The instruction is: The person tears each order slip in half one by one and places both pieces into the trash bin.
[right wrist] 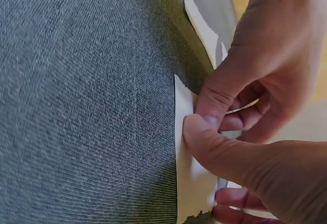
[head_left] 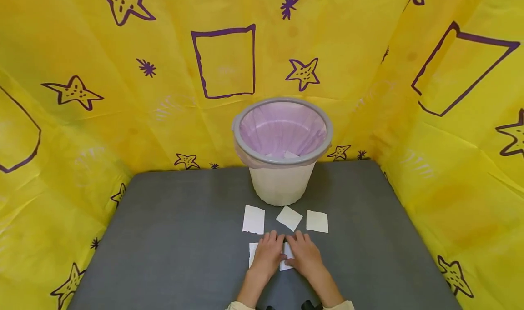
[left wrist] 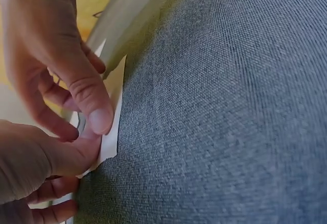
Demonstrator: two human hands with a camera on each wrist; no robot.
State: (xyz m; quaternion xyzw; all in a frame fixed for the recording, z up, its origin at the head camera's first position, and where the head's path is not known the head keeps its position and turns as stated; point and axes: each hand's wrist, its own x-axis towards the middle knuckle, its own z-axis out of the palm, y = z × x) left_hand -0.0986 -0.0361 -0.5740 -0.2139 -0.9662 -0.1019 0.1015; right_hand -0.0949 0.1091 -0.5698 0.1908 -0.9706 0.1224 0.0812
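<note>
Locate the paper piece (right wrist: 194,183) on the table (head_left: 184,237), in front of the bin (head_left: 282,182). Note left hand (head_left: 268,255) and right hand (head_left: 306,254) at it, thumbs close together; from these views, impossible to tell a pinch from mere contact. Judge the step as taking hold. Next, probably pinch one edge firmly and lift, clearing three loose pieces (head_left: 254,219) nearer the bin.

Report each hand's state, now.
Left hand: thumb at a white paper piece; grip can't be told.
Right hand: thumb on the same piece; grip can't be told.
</note>
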